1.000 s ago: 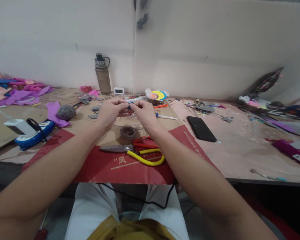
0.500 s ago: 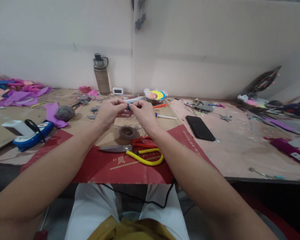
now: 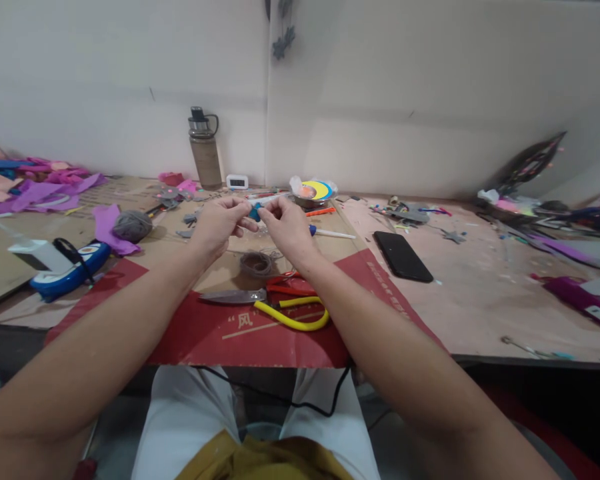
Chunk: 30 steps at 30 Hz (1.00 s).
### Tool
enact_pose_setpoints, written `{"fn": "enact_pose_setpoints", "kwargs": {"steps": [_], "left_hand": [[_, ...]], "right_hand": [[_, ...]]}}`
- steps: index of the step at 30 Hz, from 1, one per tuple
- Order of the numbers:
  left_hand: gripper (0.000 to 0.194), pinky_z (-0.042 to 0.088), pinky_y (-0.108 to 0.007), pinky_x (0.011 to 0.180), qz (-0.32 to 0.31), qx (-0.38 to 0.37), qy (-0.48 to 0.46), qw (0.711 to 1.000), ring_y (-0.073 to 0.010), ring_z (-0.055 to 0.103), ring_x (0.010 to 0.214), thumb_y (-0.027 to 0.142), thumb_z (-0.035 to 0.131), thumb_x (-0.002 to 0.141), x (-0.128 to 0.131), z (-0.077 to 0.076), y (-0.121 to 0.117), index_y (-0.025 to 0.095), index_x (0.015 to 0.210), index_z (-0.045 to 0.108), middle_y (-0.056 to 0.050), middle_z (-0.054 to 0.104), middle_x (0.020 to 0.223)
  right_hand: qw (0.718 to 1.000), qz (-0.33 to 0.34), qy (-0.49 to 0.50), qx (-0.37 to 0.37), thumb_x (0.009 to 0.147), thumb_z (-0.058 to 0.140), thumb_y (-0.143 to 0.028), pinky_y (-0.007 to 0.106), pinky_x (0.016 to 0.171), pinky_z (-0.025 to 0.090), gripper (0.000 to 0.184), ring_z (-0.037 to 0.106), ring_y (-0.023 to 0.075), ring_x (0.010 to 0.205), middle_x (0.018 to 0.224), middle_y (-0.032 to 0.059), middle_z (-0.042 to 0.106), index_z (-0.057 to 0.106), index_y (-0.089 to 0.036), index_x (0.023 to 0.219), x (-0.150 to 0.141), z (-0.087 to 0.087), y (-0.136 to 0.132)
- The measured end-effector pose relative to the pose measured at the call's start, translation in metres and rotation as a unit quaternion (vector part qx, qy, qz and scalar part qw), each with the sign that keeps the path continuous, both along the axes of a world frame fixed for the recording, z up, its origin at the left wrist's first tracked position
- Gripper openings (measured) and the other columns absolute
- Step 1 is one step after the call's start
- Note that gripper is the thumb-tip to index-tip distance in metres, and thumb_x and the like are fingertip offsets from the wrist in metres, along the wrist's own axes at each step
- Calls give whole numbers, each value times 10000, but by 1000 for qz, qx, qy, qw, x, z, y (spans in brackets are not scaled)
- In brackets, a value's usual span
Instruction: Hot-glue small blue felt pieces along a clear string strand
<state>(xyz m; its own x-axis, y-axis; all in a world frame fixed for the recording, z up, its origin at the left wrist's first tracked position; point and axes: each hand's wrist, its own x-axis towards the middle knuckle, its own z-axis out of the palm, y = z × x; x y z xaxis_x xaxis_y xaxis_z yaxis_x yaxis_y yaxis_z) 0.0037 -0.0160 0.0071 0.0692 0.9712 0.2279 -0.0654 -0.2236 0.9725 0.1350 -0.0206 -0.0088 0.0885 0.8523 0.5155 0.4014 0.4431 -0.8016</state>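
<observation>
Between my two hands, over the middle of the table, is a small blue piece (image 3: pixel 255 212), too small to name more exactly. My left hand (image 3: pixel 223 223) pinches it from the left, its lower fingers loosely spread. From the right, my right hand (image 3: pixel 283 223) pinches it with thumb and forefinger. Below my hands sits a small round bowl-like thing wound with grey yarn (image 3: pixel 255 264). Nearer to me lie scissors (image 3: pixel 295 323) with yellow and red handles, their blades (image 3: pixel 233 296) pointing left on a red printed sheet (image 3: pixel 190 333).
A ball of grey yarn (image 3: pixel 133 227) and a blue power strip (image 3: pixel 70 275) lie left. At the back stand a bottle (image 3: pixel 206 157) and a small clock (image 3: pixel 237 182). A black phone (image 3: pixel 403 256) lies right, a white pen-like stick (image 3: pixel 335 233) closer in.
My left fingers have opened a little and shifted slightly left. More of the blue piece shows between my hands. The view has moved slightly.
</observation>
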Motion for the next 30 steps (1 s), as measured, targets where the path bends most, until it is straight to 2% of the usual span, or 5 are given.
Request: {"fn": "enact_pose_setpoints", "kwargs": {"steps": [6, 13, 18, 23, 30], "left_hand": [[122, 264, -152, 350, 6, 12, 26, 1000, -62, 507, 429, 248, 669, 706, -2, -1, 3, 147, 679, 605, 12, 551, 527], [200, 244, -187, 372, -1, 31, 39, 999, -57, 392, 365, 296, 682, 708, -3, -6, 8, 168, 620, 556, 34, 473, 434], [189, 239, -198, 374, -13, 46, 61, 997, -60, 381, 359, 305, 654, 737, -4, -4, 5, 172, 636, 567, 40, 462, 425], [196, 237, -186, 395, -67, 49, 83, 993, -49, 372, 386, 287, 653, 746, -10, 0, 4, 150, 633, 570, 35, 459, 433], [195, 193, -190, 346, -89, 20, 46, 995, -50, 378, 364, 296, 719, 671, -10, 3, 5, 151, 619, 599, 29, 460, 435]], "right_hand": [[999, 8, 44, -4, 783, 599, -248, 235, 562, 333, 165, 412, 86, 532, 580, -91, 442, 532, -193, 923, 1, 1, -2], [1000, 21, 7, 2, 787, 589, -266, 241, 574, 326, 120, 390, 84, 546, 570, -61, 463, 589, -170, 715, 3, 7, -7], [1000, 20, -6, 11, 783, 573, -265, 242, 556, 298, 124, 361, 81, 530, 545, -68, 426, 567, -178, 694, 4, 7, -6], [999, 44, -6, 13, 780, 553, -282, 248, 526, 267, 151, 336, 76, 516, 530, -72, 384, 537, -178, 672, 6, 7, -6], [997, 66, 28, 6, 767, 566, -296, 240, 519, 263, 152, 329, 75, 519, 546, -67, 395, 546, -180, 671, 10, 4, 0]]}}
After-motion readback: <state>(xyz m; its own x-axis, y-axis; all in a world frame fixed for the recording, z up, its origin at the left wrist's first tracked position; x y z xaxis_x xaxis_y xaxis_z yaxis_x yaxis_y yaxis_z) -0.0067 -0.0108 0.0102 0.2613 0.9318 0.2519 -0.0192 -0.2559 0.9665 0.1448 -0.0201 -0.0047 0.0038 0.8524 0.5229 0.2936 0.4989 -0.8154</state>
